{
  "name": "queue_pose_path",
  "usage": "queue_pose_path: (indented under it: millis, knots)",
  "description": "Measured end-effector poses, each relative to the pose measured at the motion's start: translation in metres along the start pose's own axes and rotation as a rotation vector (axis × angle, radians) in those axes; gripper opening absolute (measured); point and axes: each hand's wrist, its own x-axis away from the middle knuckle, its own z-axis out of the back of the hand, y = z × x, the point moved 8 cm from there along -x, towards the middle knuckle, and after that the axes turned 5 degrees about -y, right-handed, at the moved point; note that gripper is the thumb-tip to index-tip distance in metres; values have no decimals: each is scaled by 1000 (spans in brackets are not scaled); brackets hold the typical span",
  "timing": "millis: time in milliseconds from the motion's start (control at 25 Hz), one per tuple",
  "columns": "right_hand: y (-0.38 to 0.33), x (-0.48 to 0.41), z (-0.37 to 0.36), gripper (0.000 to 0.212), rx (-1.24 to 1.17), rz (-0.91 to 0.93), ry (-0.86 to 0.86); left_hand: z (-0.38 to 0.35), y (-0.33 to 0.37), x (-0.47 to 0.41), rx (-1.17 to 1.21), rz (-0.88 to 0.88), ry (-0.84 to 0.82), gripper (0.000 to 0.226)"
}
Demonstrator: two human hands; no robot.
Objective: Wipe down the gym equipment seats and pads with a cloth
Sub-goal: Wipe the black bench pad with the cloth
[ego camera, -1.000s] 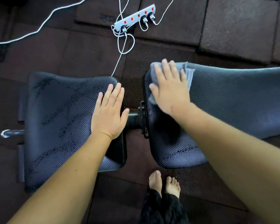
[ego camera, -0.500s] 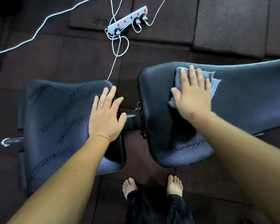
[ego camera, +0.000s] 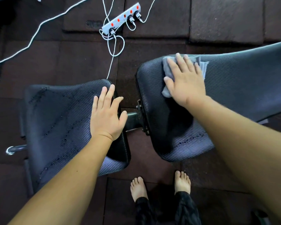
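Flooring (ego camera: 225, 18) of dark rubber tiles fills the view beneath two black padded cushions with a ribbed weave. Of the two, the long pad (ego camera: 243, 85) reaches away to the right edge, while the shorter seat (ego camera: 58, 124) lies to the left, speckled with droplets; a dark metal bar (ego camera: 132, 118) joins them across the gap. Two bare forearms come up from the bottom edge. On the seat's right edge rests the left hand (ego camera: 106, 116), flat with palm down and fingers loosely spread, holding nothing. On the near end of the long pad, the right hand (ego camera: 186, 82) presses flat with fingers extended, pinning one grey cloth (ego camera: 166, 70) against the surface; cloth edges show beyond the fingertips and beside the thumb. Two bare feet (ego camera: 182, 181) stand on the tiles between the cushions, below dark trouser cuffs. One white power strip (ego camera: 121, 18) with red switches lies farther off, with several white cables trailing from it.
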Motion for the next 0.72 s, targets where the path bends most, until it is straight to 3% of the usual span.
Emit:
queue_pose_path:
  millis: [80,200,280,360,440,520,560,640,720]
  knots:
    - [-30,28,-9,72,12,-32,13,0,1,1,-5,-3,1,55]
    - [-68,100,-29,70,56,324,-84,0,0,1,-5,-4,2,55]
    - [-41,106,-24,66,76,475,-126,-1,0,0,-2,-2,0,55]
    - [1,66,-11,67,84,356,-103,-1,0,0,0,-4,1,54]
    - [27,19,4,69,12,66,-43,0,0,0,5,-3,9,54]
    - [7,4,1,71,-5,-153,4,0,1,0,9,-6,7,54]
    - [-16,11,-4,72,-7,-158,19,0,1,1,7,-4,7,54]
    - [-58,42,-17,70,19,54,-6,1,1,0,-3,-4,12,54]
    - [-53,86,-24,67,64,296,-57,2,1,0,2,-5,12,54]
